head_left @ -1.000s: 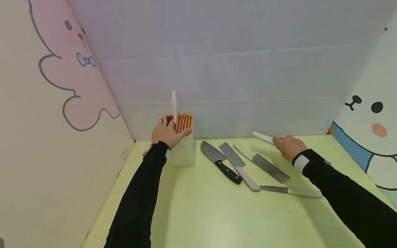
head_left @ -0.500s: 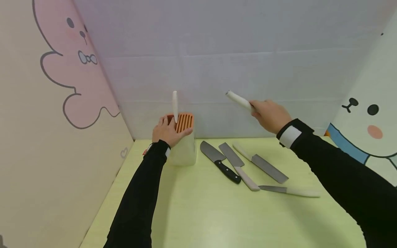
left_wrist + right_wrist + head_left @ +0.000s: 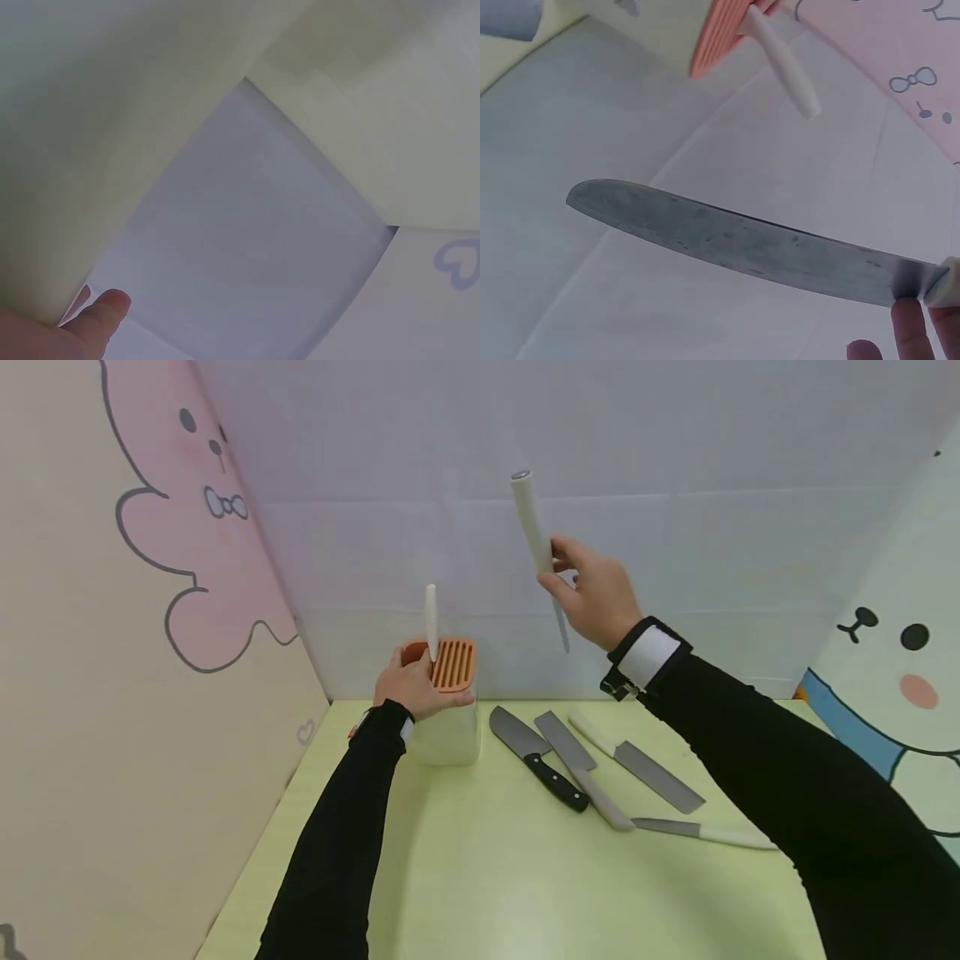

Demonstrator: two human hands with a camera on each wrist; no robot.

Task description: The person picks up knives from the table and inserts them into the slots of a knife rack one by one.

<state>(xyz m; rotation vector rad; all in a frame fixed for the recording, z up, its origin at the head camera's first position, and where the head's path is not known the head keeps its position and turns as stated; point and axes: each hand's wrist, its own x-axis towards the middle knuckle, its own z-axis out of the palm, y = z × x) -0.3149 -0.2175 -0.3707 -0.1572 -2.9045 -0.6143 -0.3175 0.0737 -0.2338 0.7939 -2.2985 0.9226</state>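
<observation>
My right hand (image 3: 597, 596) holds a long kitchen knife by the lower end of its white handle (image 3: 531, 520), up in front of the back wall. The knife's blade (image 3: 735, 236) points down in the head view; the right wrist view shows it long, with a rounded tip. At the left, my left hand (image 3: 414, 687) grips the top of a pale knife block (image 3: 447, 739) with an orange slotted top (image 3: 454, 665). A white-handled knife (image 3: 431, 620) stands upright in that top, its blade hidden inside. In the left wrist view, fingers (image 3: 105, 315) wrap past the block's edge.
Right of the block lie a black-handled knife (image 3: 555, 781), a grey-handled cleaver (image 3: 570, 745), a white-handled cleaver (image 3: 660, 777) and a small white-handled knife (image 3: 731, 837). A white wall (image 3: 360, 552) closes off the back of the pale green table (image 3: 510, 893).
My right hand has lifted the long knife off the table, moved left and up, and turned it from slanting to nearly upright. The left hand has stayed on the block.
</observation>
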